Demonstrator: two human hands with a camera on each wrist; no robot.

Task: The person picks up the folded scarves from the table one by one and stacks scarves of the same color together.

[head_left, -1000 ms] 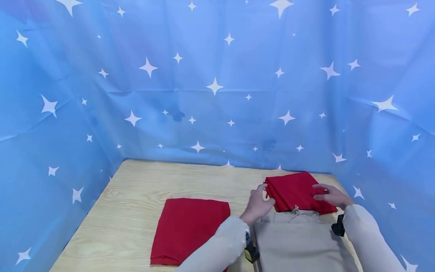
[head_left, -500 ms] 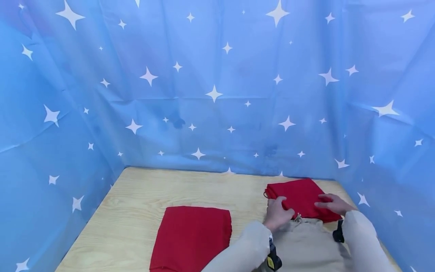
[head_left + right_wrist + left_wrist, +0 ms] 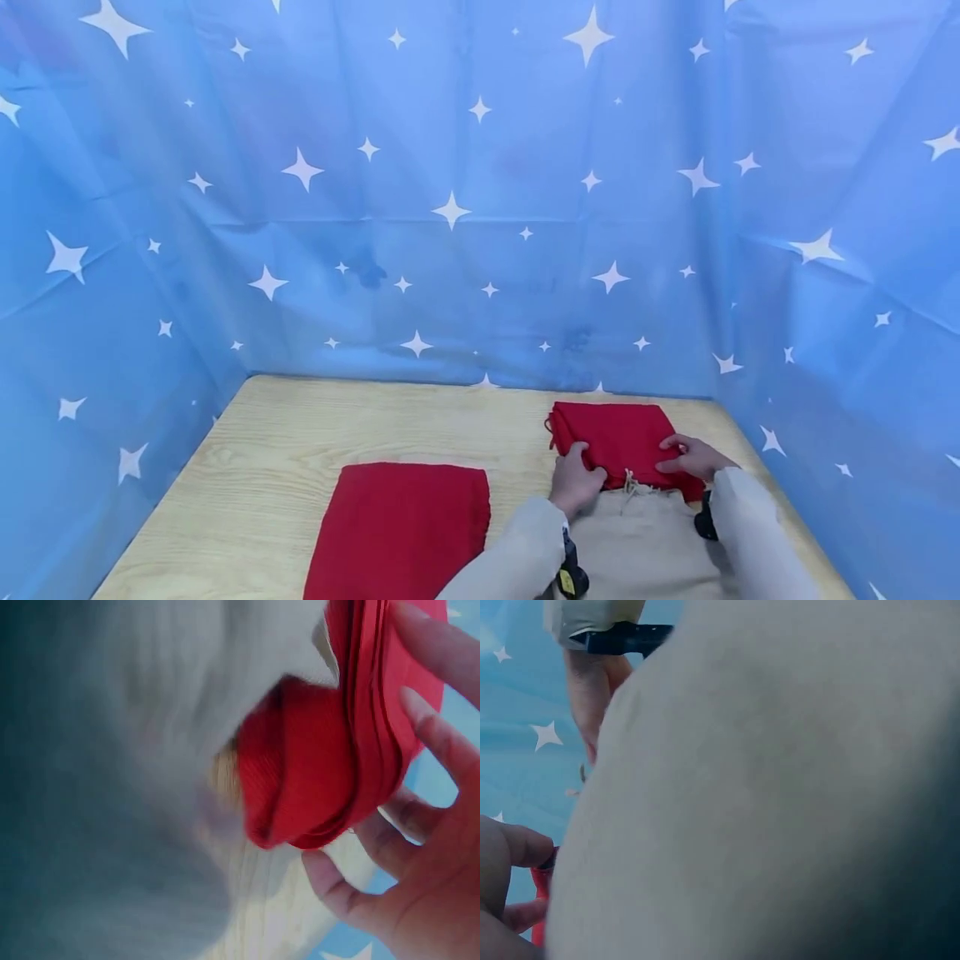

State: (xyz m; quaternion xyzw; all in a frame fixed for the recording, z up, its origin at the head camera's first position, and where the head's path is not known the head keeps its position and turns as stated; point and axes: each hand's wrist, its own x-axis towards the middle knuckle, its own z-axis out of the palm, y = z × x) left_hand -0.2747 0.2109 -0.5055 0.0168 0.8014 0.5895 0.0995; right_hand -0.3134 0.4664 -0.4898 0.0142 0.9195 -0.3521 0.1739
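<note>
A folded red garment (image 3: 615,429) with a thin cord loop at its left edge lies at the back right of the table. My left hand (image 3: 577,481) pinches its front left corner; in the left wrist view the fingers (image 3: 531,846) stand on either side of red cloth. On the right side, my right hand (image 3: 696,460) touches the garment with spread, fairly straight fingers (image 3: 442,739). Its stacked layers and a loose front fold show in the right wrist view. A beige garment (image 3: 645,542) with a drawstring lies in front, between my forearms, touching the red one's front edge.
Another folded red garment (image 3: 397,525) lies left of my left forearm. The wooden table (image 3: 337,417) ends at blue curtains (image 3: 450,275) with white stars behind and at both sides. A blurred beige surface fills most of the left wrist view.
My left hand has come onto the red garment's front left corner. The garment's right side has shifted inward and it lies straighter. The head view has tilted up and turned right.
</note>
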